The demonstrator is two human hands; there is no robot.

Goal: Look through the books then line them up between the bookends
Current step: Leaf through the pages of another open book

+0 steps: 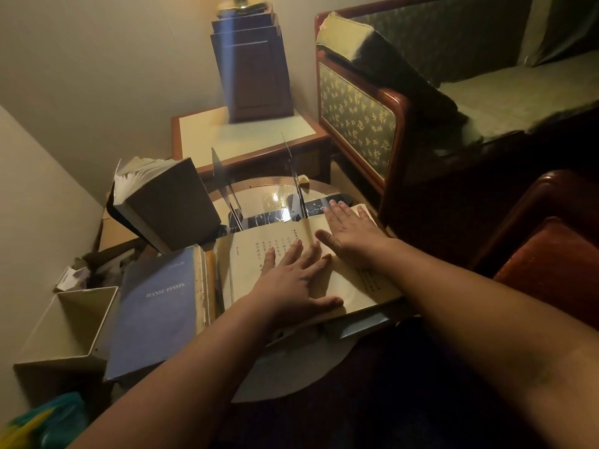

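Subject item: one open book (249,270) lies flat on a round, glass-topped bench (275,196), pages up, printed in vertical columns. The left hand (291,286) rests palm-down on the open book near its centre fold, its fingers (293,251) straight and spread. The right hand (350,231) rests palm-down on the right-hand page, its fingers (337,210) straight and close together, thumb held apart. Neither hand grips anything. Directly behind the open book stand a first bookend (218,171) and a second bookend (293,170), both upright and apart, with nothing between them. Just beside the open book's left edge lies a blue book (155,306), closed, cover up. Behind and left of the open book a dark book (171,205) stands tilted, its page edges ragged. Further left of the open book sits an open white bin (74,319). Beyond the bookends is a side table (246,134) carrying a dark wooden lamp base (256,69). Right of the open book: a green patterned sofa (356,118) and a red armchair (551,254). Cream wall (81,76); lighting dim and yellow.
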